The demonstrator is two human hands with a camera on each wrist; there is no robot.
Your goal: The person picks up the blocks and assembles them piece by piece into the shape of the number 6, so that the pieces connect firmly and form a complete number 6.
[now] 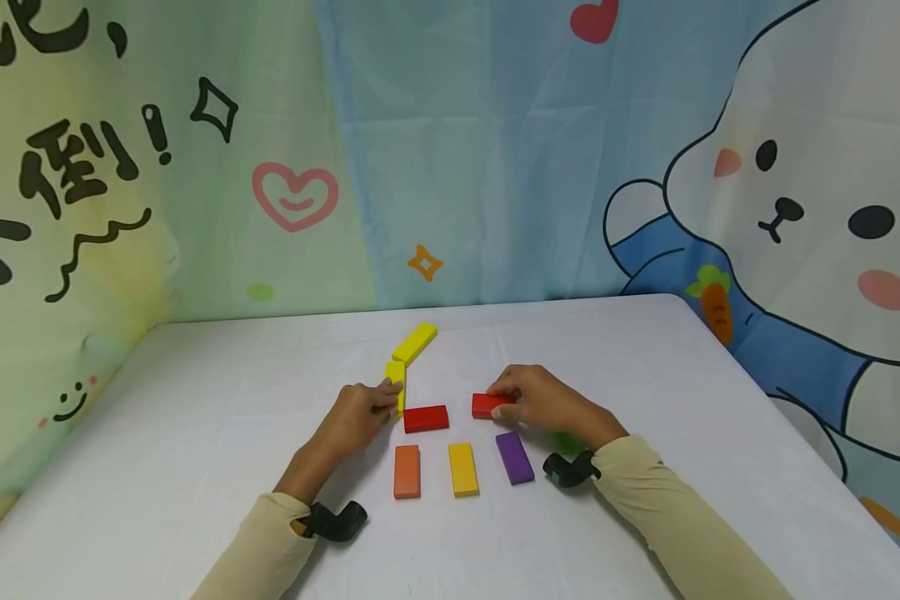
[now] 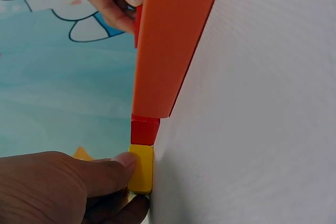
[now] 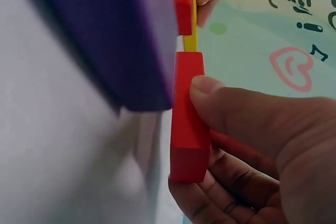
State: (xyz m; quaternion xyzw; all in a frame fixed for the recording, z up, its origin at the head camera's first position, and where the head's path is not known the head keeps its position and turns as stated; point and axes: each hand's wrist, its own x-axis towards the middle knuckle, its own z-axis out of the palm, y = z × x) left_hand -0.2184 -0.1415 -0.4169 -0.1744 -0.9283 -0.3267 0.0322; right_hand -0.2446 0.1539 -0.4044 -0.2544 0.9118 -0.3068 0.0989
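My left hand (image 1: 358,418) pinches a yellow block (image 1: 397,372) between thumb and fingers; its near end meets the left end of a red block (image 1: 426,419). Beyond it, a second yellow block (image 1: 415,342) slants away to the right, their ends close together. To the right, my right hand (image 1: 543,402) grips another red block (image 1: 486,406), a gap apart from the first red one. The right wrist view shows the thumb on one side of this held red block (image 3: 189,124) and fingers on the other. In the left wrist view, the thumb presses the yellow block (image 2: 140,170).
Nearer the person lie an orange block (image 1: 407,472), a third yellow block (image 1: 464,470) and a tilted purple block (image 1: 514,458). A green piece (image 1: 567,443) is partly hidden under the right wrist. The white table (image 1: 232,392) ends at a printed curtain (image 1: 480,167).
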